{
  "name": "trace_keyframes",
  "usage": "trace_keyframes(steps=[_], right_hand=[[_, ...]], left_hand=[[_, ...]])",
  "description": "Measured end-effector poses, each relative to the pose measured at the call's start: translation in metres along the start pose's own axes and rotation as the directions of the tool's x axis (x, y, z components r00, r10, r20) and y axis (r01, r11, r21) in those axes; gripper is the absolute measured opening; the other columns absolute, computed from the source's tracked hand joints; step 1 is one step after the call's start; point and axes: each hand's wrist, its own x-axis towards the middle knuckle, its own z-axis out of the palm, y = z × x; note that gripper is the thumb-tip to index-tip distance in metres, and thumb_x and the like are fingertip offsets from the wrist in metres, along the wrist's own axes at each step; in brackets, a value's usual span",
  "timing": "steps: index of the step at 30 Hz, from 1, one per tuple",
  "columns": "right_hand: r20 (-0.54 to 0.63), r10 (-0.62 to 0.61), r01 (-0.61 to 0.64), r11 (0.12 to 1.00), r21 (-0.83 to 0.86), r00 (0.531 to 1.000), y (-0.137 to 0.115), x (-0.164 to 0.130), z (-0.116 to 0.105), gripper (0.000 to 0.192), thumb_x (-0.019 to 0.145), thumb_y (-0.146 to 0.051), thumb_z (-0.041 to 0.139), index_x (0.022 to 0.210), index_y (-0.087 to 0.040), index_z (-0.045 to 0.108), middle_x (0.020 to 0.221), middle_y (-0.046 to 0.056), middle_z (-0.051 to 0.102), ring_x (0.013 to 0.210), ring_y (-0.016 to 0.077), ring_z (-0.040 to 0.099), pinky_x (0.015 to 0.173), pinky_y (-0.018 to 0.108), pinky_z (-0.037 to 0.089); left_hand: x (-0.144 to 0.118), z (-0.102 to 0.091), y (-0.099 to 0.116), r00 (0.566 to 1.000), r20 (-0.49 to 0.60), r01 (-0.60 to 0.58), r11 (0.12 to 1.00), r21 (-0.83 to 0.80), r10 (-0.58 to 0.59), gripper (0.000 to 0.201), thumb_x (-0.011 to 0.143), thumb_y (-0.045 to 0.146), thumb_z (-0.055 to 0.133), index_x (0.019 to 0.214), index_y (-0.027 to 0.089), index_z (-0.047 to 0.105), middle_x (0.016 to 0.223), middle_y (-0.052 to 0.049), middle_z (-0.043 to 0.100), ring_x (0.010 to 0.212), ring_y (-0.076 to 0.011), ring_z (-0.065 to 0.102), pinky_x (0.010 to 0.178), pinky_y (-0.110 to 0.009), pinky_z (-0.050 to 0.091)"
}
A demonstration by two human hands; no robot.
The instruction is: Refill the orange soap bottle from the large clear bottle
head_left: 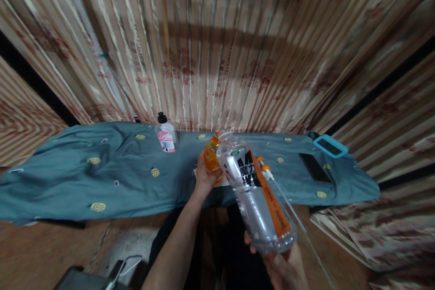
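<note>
head view, looking forward and down. the left hand [204, 176] reaches forward with its grip closed around a small orange bottle [211, 154], held upright just above the near edge of the table [68, 186]. the right hand [285, 265], low in the frame, has its grip wrapped about the base of a large clear plastic bottle [254, 190] bearing a black, white and orange label; this bottle is tilted, base toward the person and open mouth up and away, its neck lying just beside the orange bottle's top. whether the two necks touch cannot be told.

the table is covered by a grey-blue cloth [129, 176] printed with small yellow round motifs, rumpled toward the left end. on the cloth, left of the hands and near the back edge, stands a clear pump bottle [166, 135] with a black cap and a pink label. just right of the large bottle lies an orange and white nozzle [265, 168] with a thin white tube running down toward the floor. farther right lie a dark phone [315, 167], flat, and beyond it a device in a light blue case [330, 146] at the table's far corner. a striped, patterned curtain [217, 45] hangs behind the table. at lower left, a dark object with a white cable [122, 269] rests on the floor.
</note>
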Motion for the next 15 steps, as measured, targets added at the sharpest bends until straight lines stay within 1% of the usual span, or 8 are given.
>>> trace_keyframes(steps=[2,6,8,11,15], right_hand=[[-0.006,0.012,-0.012,1.0,0.008,1.0,-0.001,0.0,0.001,0.053,0.051,-0.055,0.091,0.091,-0.024,0.076,0.072,0.007,0.081,0.06,0.0176,0.068,0.061,0.028,0.05],[0.0,0.007,-0.007,0.999,0.049,1.0,0.0,0.001,0.001,0.05,0.049,-0.054,0.092,0.087,-0.024,0.076,0.071,0.006,0.081,0.061,0.0167,0.068,0.061,0.025,0.05],[0.01,-0.002,0.001,0.998,0.061,1.0,0.002,0.002,-0.001,0.053,0.051,-0.053,0.092,0.092,-0.024,0.076,0.071,0.005,0.081,0.062,0.0162,0.069,0.06,0.024,0.051],[0.045,-0.016,0.013,0.997,0.07,0.999,0.006,0.003,-0.006,0.051,0.057,-0.05,0.091,0.097,-0.023,0.074,0.074,0.006,0.081,0.064,0.0159,0.069,0.063,0.025,0.052],[0.121,-0.047,0.038,0.996,0.079,0.992,0.01,0.006,-0.014,0.045,0.063,-0.043,0.09,0.098,-0.021,0.071,0.08,0.007,0.082,0.068,0.0184,0.072,0.066,0.028,0.055]], left_hand=[[-0.002,-0.001,0.0,1.0,0.008,0.003,1.0,0.006,-0.003,0.077,0.05,0.023,0.085,0.12,0.023,0.052,0.118,-0.008,0.063,0.111,-0.0269,0.062,0.1,-0.046,0.049],[-0.004,-0.005,-0.001,1.0,0.016,-0.007,1.0,0.017,0.007,0.074,0.053,0.015,0.081,0.12,0.025,0.053,0.117,-0.006,0.064,0.112,-0.0269,0.062,0.102,-0.045,0.049],[-0.005,-0.006,-0.001,1.0,0.015,-0.018,1.0,0.02,0.018,0.073,0.054,0.013,0.079,0.121,0.025,0.053,0.12,-0.006,0.063,0.114,-0.0261,0.06,0.104,-0.045,0.047],[-0.007,-0.006,-0.004,1.0,0.002,-0.026,0.999,0.021,0.026,0.073,0.055,0.015,0.078,0.122,0.022,0.052,0.122,-0.008,0.061,0.116,-0.0253,0.059,0.107,-0.044,0.044],[-0.009,-0.006,-0.006,1.0,0.013,-0.011,0.999,0.051,0.01,0.069,0.058,0.018,0.078,0.122,0.02,0.053,0.119,-0.008,0.061,0.112,-0.0255,0.06,0.102,-0.045,0.046]])
